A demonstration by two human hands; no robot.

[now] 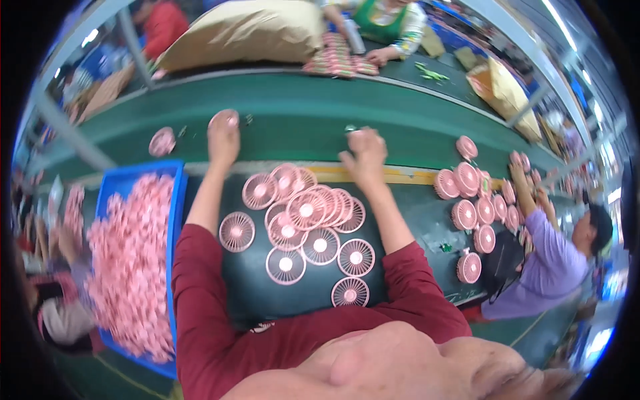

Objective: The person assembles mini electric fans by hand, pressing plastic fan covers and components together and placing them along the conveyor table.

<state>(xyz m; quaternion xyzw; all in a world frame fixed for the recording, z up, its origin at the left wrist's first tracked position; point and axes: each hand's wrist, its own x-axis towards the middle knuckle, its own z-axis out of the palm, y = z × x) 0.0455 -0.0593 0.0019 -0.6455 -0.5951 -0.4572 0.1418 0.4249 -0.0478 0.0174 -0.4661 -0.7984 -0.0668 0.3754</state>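
Observation:
Over the green conveyor belt (293, 133), my left hand (224, 148) has its fingers closed on a pink round fan part (225, 119). Farther right, my right hand (368, 155) is stretched over the belt with its thumb apart from the fingers. A small shiny green and silver piece (351, 129) lies by its fingertips; whether the hand touches it is unclear. Between my forearms, several pink round fan grilles (307, 209) lie spread and overlapping on the dark green worktop (247, 287). Another pink round fan part (162, 141) sits on the belt left of my left hand.
Left of me stands a blue bin (175, 247) heaped with small pink pieces (133, 267). At right, a co-worker in a purple shirt (540, 267) handles pink fan parts (467, 180). Across the belt are a large tan sack (247, 33) and a person in green (383, 27).

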